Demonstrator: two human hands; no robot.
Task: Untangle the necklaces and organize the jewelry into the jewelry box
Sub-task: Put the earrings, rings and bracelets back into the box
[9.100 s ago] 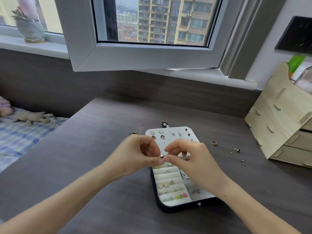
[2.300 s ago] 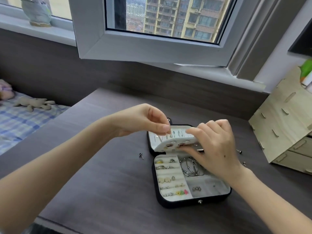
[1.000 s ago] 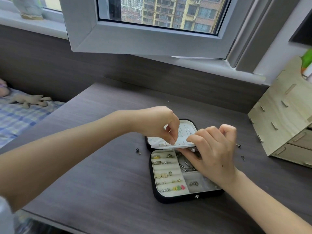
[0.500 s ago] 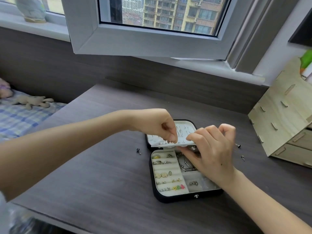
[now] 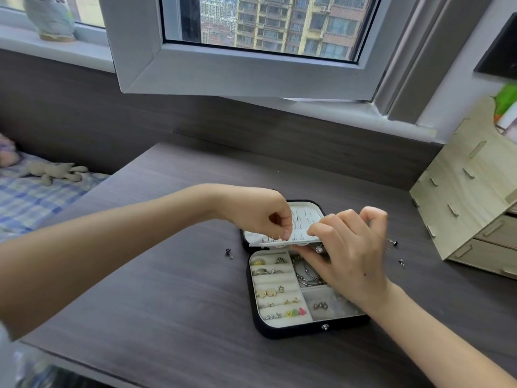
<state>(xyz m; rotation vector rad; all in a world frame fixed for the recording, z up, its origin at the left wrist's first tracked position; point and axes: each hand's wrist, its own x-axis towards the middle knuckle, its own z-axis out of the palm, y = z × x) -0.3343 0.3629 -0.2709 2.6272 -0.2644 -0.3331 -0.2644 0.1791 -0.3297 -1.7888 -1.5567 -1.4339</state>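
Both hands met over the open black rounded-square jewelry box, which lay on the dark wood-grain desk with its lid folded back. On the left hand the fingers were curled, thumb and forefinger pinched together on the upper face of the white padded earring panel, among thin posts poking up; whether some tiny piece sat between the tips could not be told. On the right hand the fingers curled over the panel's right end with the thumb beneath, gripping it raised above the base.

Inside the base, gold and silver rings sat in the cream rolls on the left, with small bright studs in the rows nearer the front. Silver bangles filled the compartment just under the right hand.

One loose stud lay on the desk left of the box, two more loose studs to its right, near a pale plywood drawer organizer.
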